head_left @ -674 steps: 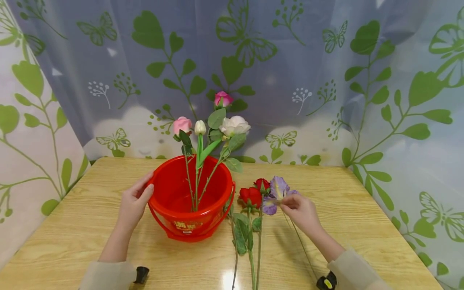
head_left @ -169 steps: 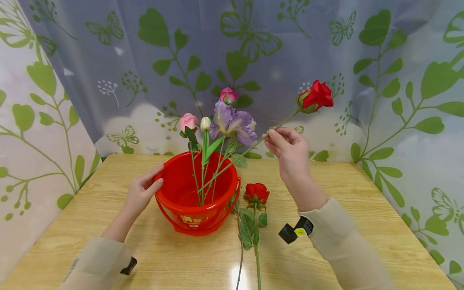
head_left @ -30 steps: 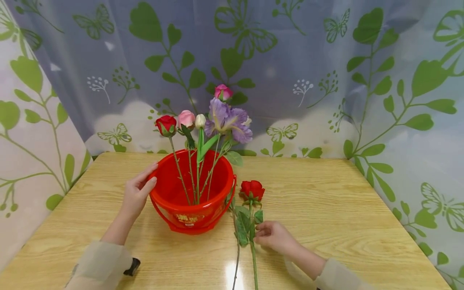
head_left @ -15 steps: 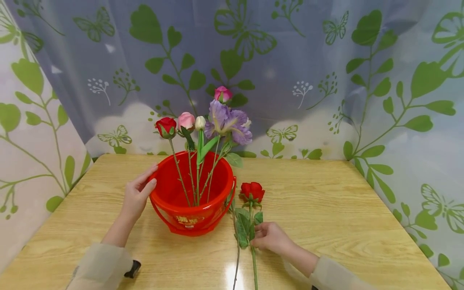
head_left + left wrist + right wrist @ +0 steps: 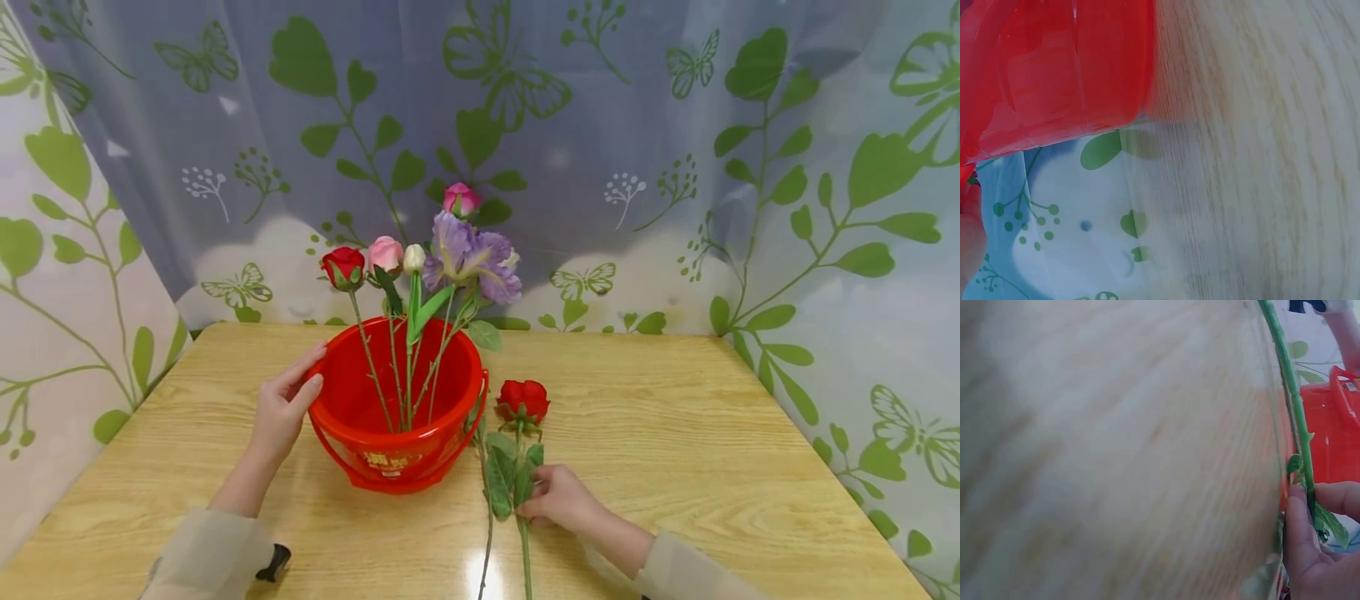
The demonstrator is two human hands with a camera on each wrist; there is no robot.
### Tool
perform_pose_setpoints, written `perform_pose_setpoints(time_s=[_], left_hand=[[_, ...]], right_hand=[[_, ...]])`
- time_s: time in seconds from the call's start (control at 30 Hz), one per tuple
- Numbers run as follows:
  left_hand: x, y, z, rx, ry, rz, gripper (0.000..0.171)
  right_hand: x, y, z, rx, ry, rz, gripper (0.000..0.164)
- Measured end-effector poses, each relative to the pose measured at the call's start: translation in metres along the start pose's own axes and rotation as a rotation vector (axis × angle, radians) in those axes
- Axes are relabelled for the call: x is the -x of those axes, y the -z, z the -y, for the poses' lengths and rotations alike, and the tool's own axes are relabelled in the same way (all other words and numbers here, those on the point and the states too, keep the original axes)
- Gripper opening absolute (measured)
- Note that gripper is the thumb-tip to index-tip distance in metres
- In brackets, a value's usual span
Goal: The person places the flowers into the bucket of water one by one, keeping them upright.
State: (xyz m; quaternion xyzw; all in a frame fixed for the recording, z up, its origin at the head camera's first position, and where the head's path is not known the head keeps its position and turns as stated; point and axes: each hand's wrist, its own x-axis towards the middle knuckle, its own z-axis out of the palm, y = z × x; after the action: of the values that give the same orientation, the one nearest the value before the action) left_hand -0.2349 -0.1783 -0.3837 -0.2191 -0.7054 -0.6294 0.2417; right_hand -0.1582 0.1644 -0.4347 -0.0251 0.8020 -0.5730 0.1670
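Note:
In the head view a red bucket point(image 5: 397, 458) stands left of centre. My left hand point(image 5: 279, 412) grips its left rim, thumb and fingers at the edge. Inside lean a red rose point(image 5: 344, 268), a pink rose point(image 5: 386, 253), a white tulip point(image 5: 414, 258), a purple iris point(image 5: 472, 258) and a hot-pink flower point(image 5: 462, 200); a whitish bloom is mostly hidden behind the iris. Right of the bucket lies another red rose point(image 5: 522, 402). My right hand point(image 5: 562, 500) pinches its leafy stem; the right wrist view shows the green stem point(image 5: 1297, 412) between thumb and finger.
A thin brown stem point(image 5: 488, 542) lies beside the rose, its upper end hidden by the bucket. The bucket's handle point(image 5: 483, 408) hangs down in front. The wooden table point(image 5: 660, 417) is backed by a curtain point(image 5: 570, 167) with leaves and butterflies.
Over the longer span, the iris and one red rose went from the table into the bucket. In the last second my right fingers closed on the remaining rose's stem; my left hand stays put.

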Motion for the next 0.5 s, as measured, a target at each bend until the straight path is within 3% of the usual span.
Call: perform_pose_setpoints(time_s=[0.27,0.5], left_hand=[[0.000,0.000,0.002,0.030,-0.009,-0.001,0.031],[0.001,0.000,0.004,0.038,-0.012,-0.003,0.031]], right_hand=[[0.003,0.009,0.003,-0.125,0.035,-0.028,0.042],[0.006,0.014,0.006,-0.202,0.045,-0.112,0.035]])
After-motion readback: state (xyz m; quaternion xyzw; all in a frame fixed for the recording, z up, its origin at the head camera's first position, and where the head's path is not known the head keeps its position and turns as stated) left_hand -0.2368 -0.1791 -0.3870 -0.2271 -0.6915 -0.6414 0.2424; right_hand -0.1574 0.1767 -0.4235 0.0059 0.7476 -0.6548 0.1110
